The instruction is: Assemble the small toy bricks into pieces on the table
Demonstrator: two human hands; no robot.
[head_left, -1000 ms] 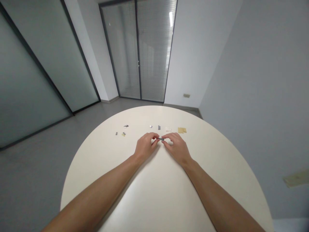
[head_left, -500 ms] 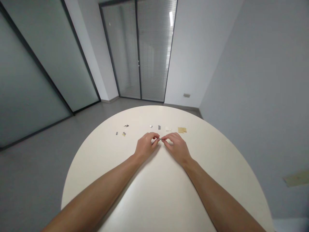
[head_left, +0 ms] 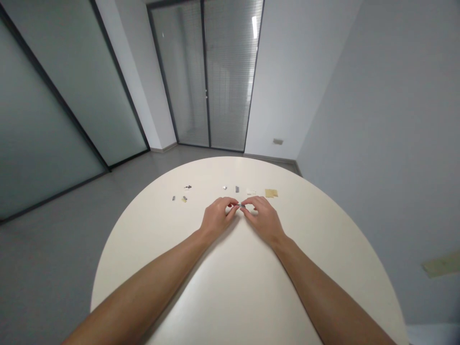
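My left hand (head_left: 216, 218) and my right hand (head_left: 262, 218) rest on a round cream table (head_left: 244, 282), fingertips meeting at the middle. Between the fingertips of both hands sits a tiny grey piece (head_left: 239, 205), pinched from each side. Most of it is hidden by the fingers. Just beyond the hands lie a small grey block (head_left: 237, 189), a shiny bit (head_left: 224, 187) and a white piece (head_left: 250, 192).
A tan flat piece (head_left: 271, 193) lies to the far right of the row. Several tiny parts (head_left: 184, 198) sit at the far left. The table's far edge curves just behind them. Glass doors (head_left: 206, 76) and grey walls stand beyond.
The fingertips have closed in tighter on the small grey piece, and less of it shows now. Both arms have stayed in place.
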